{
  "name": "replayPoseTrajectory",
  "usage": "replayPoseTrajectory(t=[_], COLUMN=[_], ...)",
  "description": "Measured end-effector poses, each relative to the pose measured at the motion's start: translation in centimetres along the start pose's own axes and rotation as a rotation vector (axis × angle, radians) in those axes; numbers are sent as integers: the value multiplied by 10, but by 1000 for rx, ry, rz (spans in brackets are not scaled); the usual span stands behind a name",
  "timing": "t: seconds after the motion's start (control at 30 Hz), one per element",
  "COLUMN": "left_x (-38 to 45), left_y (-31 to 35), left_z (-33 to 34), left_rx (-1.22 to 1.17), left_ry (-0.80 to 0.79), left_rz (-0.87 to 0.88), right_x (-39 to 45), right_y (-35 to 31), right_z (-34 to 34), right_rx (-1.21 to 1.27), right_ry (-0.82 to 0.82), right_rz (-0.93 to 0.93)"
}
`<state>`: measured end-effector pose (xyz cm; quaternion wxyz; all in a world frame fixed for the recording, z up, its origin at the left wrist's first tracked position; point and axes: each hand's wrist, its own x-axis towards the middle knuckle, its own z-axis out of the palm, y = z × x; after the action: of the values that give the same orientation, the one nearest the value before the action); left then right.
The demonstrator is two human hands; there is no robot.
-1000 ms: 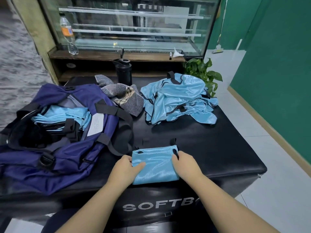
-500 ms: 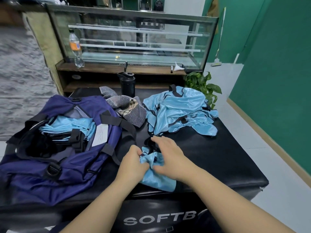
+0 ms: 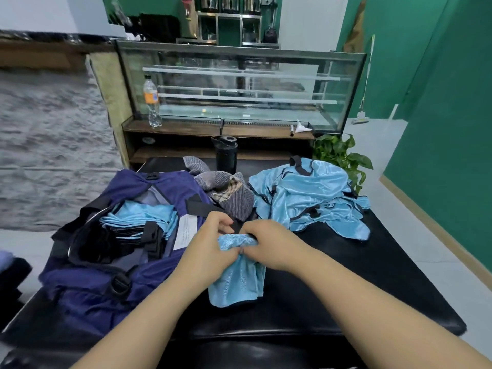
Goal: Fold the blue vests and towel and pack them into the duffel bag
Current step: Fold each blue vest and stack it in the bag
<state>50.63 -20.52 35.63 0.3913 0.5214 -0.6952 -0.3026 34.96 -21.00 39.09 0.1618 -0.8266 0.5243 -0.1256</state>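
Note:
A folded light-blue vest (image 3: 237, 280) hangs from both hands above the black padded table (image 3: 359, 288). My left hand (image 3: 210, 249) pinches its upper left edge and my right hand (image 3: 269, 243) grips its top fold. To the left lies the open navy duffel bag (image 3: 87, 291) with a stack of folded blue vests (image 3: 138, 217) inside. A grey striped towel (image 3: 229, 193) lies crumpled behind my hands. A heap of unfolded blue vests (image 3: 308, 198) sits at the right rear of the table.
A black flask (image 3: 225, 155) stands at the table's far edge. Behind it is a glass display case (image 3: 239, 83) with a plastic bottle (image 3: 152, 101) on its wooden ledge. A green plant (image 3: 338, 153) stands at the right rear corner, by the green wall.
The folded vest lay flat under both hands; they have gathered it at its far edge and lifted it. My view has tilted upward.

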Motion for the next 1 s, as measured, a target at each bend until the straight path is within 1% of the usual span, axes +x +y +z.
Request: replayPoseTrajectory(t=[0.07,0.13,0.23,0.33,0.4,0.5,0.6,0.7,0.83,0.93,1.0], left_x=[1,1,-2,-2,2,12,29,49,82,106,118], left_y=[-6,-18,-37,-52,-63,-81,-96,-110,-129,-145,-155], left_z=[-12,-26,-48,-73,-90,-110,-124,-137,-157,-172,-181], left_rx=[-47,-48,74,132,82,-123,-310,-352,-268,-169,-65], left_ry=[42,16,-52,-50,-9,111,221,262,375,425,458], left_rz=[-41,-70,-92,-130,-196,-348,-448,-516,-529,-550,-567], right_x=[6,13,28,47,60,80,103,123,156,186,205], right_y=[-1,-4,-6,-4,-3,-8,-19,-31,-46,-54,-59], right_z=[-2,-4,-3,6,17,38,62,80,88,93,100], right_rx=[170,319,534,683,786,950,986,981,970,1029,1059], right_ry=[58,114,167,187,183,145,116,93,112,106,74], right_rz=[11,43,118,192,249,353,447,465,447,477,513])
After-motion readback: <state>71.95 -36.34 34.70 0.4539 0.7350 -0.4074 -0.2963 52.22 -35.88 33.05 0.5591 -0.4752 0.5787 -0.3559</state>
